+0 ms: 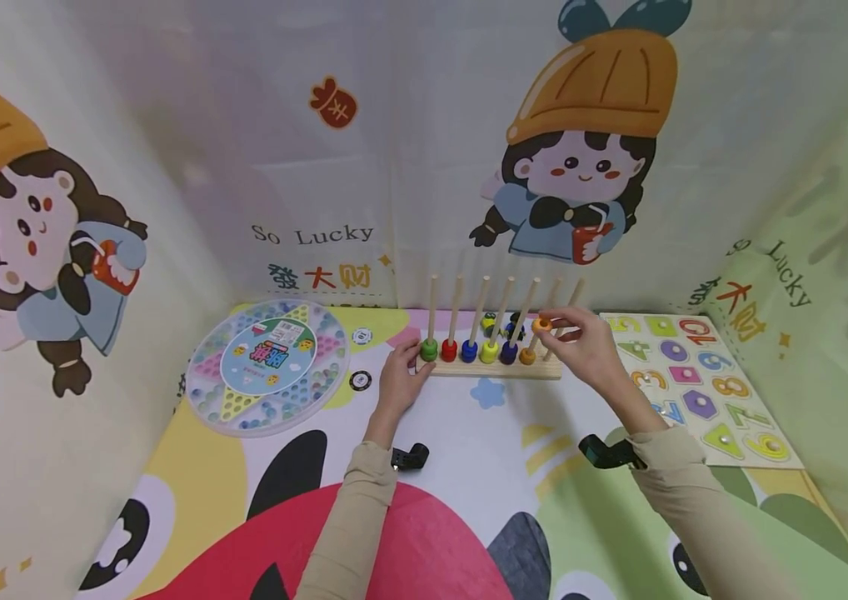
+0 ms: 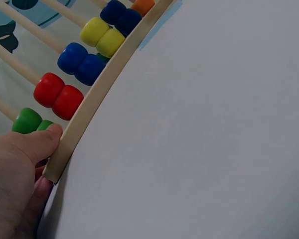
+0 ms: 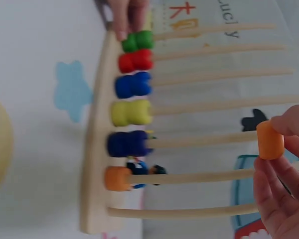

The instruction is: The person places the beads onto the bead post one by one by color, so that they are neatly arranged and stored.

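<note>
A wooden peg rack point(image 1: 495, 368) stands on the mat with several upright rods. Green point(image 1: 429, 350), red point(image 1: 450, 351), blue point(image 1: 470, 352), yellow point(image 1: 489, 352), dark blue point(image 1: 509, 353) and orange beads point(image 1: 527, 357) sit at the rods' feet. My left hand point(image 1: 400, 381) grips the rack's left end point(image 2: 57, 159), thumb point(image 2: 37, 142) by the green beads point(image 2: 27, 121). My right hand point(image 1: 581, 346) pinches an orange bead point(image 3: 269, 140) beside the orange rod point(image 3: 214, 175), well above the lone orange bead point(image 3: 117, 179) at that rod's foot.
A round marble game board point(image 1: 268, 365) lies at the left. A number and shape puzzle board point(image 1: 701, 383) lies at the right. Small dark toy figures point(image 1: 502, 323) sit behind the rack. Printed cloth walls close in the back and both sides.
</note>
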A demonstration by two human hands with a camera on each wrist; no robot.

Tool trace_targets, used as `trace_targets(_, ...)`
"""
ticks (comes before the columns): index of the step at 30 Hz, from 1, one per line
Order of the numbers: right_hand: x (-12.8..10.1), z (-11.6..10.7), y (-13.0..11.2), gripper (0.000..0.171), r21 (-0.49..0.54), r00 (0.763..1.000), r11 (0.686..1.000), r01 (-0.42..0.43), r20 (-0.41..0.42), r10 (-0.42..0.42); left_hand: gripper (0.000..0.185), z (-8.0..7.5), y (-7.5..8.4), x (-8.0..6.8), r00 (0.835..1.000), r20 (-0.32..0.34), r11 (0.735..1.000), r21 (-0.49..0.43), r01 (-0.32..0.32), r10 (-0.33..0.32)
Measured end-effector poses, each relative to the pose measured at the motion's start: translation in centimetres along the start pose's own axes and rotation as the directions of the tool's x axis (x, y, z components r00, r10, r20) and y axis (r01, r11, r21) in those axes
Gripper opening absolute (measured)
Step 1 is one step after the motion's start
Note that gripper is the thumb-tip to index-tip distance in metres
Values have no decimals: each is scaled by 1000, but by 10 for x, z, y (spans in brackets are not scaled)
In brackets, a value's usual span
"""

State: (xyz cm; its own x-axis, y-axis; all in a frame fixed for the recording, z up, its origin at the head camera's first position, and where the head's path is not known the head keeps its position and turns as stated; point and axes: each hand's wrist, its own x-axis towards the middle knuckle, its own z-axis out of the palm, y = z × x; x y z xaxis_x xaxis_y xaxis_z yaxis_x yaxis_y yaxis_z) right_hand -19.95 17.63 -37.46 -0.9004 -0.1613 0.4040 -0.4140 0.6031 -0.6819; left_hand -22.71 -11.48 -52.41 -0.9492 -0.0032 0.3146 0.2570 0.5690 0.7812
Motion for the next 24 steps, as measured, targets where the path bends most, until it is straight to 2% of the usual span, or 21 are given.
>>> trace_targets(6,16,-18,-15,28,26,991,998,64,-122,-60,50,-2,0,0,1000,-9,1000,2,-11,11)
trace_targets(10,25,-28,-22,30,28,981,998,64,-186,-57,50,-2,0,0,1000,-10,1000,6,-13,13)
trace_targets(19,39,-33,-25,26,-6,977,1000,-17,-215,16,50,2,2,-1,1000,2,1000,-3,4,-4)
trace_targets(24,41,-31,-23,27,-48,976,998,-27,-219,16,50,3,2,0,1000,5,1000,7,-4,4)
